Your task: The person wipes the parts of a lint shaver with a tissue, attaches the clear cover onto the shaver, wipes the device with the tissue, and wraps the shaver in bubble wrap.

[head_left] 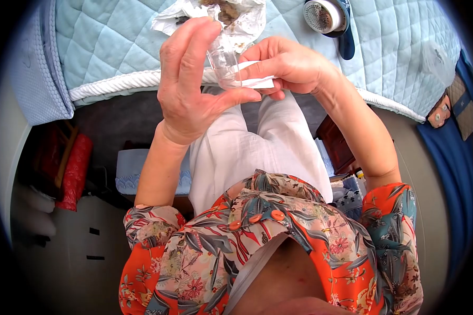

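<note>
Left hand (186, 86), fingers pointing up and thumb stretched sideways, grips a clear cup (224, 62); right hand (293, 65), angled inward, pinches white paper (260, 83) just beside it.

Bed (110, 47) ahead, container (223, 63) btwn L hand (186, 79) & R hand (294, 65), nr bed's near edge.
Tissue (257, 82) in R hand, next to container; in it or behind it, can't tell. On bed: paper sheet (249, 17) w/ debris (227, 11) on it, just past hands, approx ctr; fabric shaver (323, 17) R of sheet; plastic bag (437, 58) far R. Cloth (42, 63) at bed's L end. Legs (257, 136) this side of bed. Bundle (76, 170) lower L, off bed.
</note>
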